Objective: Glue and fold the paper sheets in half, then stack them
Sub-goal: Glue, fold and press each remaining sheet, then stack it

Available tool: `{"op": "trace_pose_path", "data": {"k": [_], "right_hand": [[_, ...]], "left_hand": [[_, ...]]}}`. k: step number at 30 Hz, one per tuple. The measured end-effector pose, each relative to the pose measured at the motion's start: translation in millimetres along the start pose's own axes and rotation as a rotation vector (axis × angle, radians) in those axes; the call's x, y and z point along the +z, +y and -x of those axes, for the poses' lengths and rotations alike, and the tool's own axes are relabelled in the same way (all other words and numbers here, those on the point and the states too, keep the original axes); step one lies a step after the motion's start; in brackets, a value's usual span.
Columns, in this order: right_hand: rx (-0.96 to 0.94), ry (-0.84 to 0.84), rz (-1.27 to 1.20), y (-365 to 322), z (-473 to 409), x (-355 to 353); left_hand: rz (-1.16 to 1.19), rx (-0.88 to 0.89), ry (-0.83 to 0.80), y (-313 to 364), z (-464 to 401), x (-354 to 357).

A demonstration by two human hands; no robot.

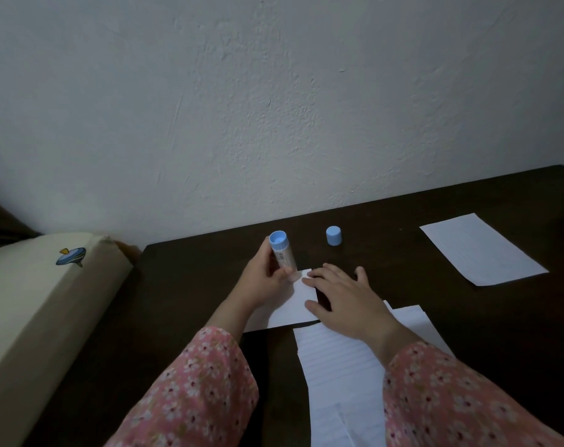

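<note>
My left hand (pixel 264 279) grips a blue glue stick (pixel 283 253), held upside down with its tip pressed on the far corner of a small white paper sheet (pixel 293 304) on the dark table (pixel 190 317). My right hand (pixel 345 298) lies flat with spread fingers on the right edge of that sheet, holding it down. The glue stick's blue cap (pixel 334 235) stands apart on the table behind my right hand. A pile of lined sheets (pixel 338 366) lies near me under my right forearm. Another lined sheet (pixel 482 250) lies at the far right.
A cream cushion (pixel 42 301) with a small fish print sits against the table's left side. A white wall (pixel 274 108) rises right behind the table's far edge.
</note>
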State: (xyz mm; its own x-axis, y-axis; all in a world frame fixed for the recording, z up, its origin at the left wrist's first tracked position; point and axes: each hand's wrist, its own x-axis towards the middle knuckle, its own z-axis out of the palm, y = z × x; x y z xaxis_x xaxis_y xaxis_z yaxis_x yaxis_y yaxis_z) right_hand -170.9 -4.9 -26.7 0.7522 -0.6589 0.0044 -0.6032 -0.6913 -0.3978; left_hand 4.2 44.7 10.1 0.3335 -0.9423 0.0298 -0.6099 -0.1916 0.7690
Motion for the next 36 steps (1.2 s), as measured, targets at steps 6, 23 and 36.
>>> {"op": "trace_pose_path", "data": {"k": [6, 23, 36], "right_hand": [[0.006, 0.007, 0.011, 1.5, -1.1, 1.7], [0.014, 0.011, 0.028, 0.3, 1.7, 3.4], [0.049, 0.118, 0.036, -0.5, 3.1, 4.4]], "left_hand": [[-0.034, -0.048, 0.052, -8.0, 9.5, -13.7], [-0.009, -0.186, 0.21, -35.6, 29.3, -40.6], [0.638, -0.326, 0.629, -26.3, 66.7, -13.2]]}}
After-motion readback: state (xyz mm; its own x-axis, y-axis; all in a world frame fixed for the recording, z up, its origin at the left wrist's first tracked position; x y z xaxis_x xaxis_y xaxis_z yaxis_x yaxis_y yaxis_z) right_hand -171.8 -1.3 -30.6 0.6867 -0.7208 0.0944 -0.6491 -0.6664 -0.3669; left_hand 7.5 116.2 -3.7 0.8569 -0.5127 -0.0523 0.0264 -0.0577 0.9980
